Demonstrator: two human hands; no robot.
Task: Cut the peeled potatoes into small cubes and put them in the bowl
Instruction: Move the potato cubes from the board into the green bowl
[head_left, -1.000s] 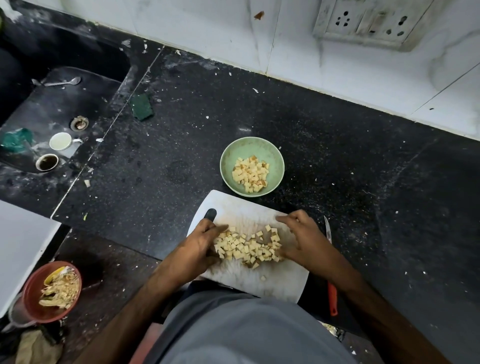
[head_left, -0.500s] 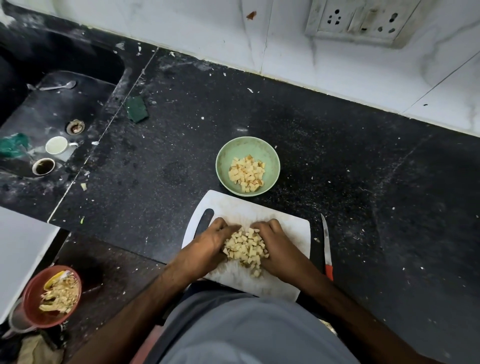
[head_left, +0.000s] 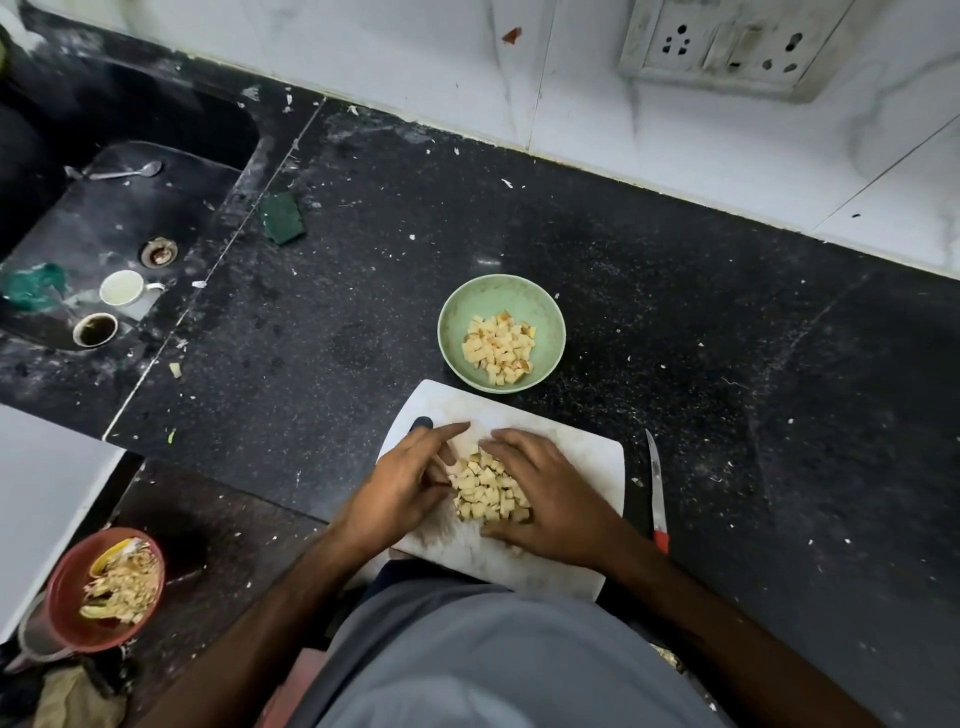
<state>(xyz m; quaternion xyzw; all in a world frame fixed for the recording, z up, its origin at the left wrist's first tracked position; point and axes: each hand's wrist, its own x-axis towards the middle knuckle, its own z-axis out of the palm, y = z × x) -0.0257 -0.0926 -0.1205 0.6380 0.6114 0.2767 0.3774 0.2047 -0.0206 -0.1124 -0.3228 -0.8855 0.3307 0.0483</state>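
Observation:
A heap of pale potato cubes (head_left: 488, 488) lies on the white cutting board (head_left: 587, 467) at the counter's front edge. My left hand (head_left: 405, 483) presses against the heap's left side, fingers fairly straight. My right hand (head_left: 550, 493) cups the heap from the right and partly covers it, with its thumb under the near side. Just beyond the board stands a light green bowl (head_left: 457, 317) holding more potato cubes (head_left: 500, 347). A knife with a red handle (head_left: 657, 493) lies on the counter right of the board, untouched.
The black stone counter (head_left: 727, 389) is speckled with scraps. A sink (head_left: 104, 249) at the left holds two cups and a spoon. A green scrub pad (head_left: 282, 218) lies near its edge. A red bowl of peels (head_left: 104, 587) sits low at the left. The wall carries a socket panel (head_left: 727, 47).
Both hands have swept inward from the spread-out cubes, gathering them into a tight heap between the palms. The knife has stayed on the counter.

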